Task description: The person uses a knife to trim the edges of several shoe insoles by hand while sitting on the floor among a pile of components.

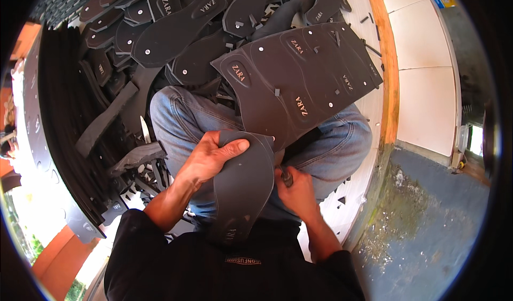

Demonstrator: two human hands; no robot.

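My left hand (214, 155) is closed on a dark foam piece (243, 178) marked with a sole outline, thumb on top and fingers beneath. The piece hangs over my lap toward my shirt. My right hand (297, 192) grips a short dark-handled tool (287, 177) beside the piece's right edge; its working end is hidden. A larger dark foam sheet (312, 79), printed with several sole shapes, lies across my knees and touches the held piece's far end or overlaps it; I cannot tell which.
Cut dark soles (173, 39) are heaped beyond my knees. At the left stands a stack of dark sheets (67, 108), with curved foam offcuts (109, 119) nearby. A wooden strip (386, 60) edges the white floor at right, beside pale tiles (425, 95) and a grey floor (427, 221).
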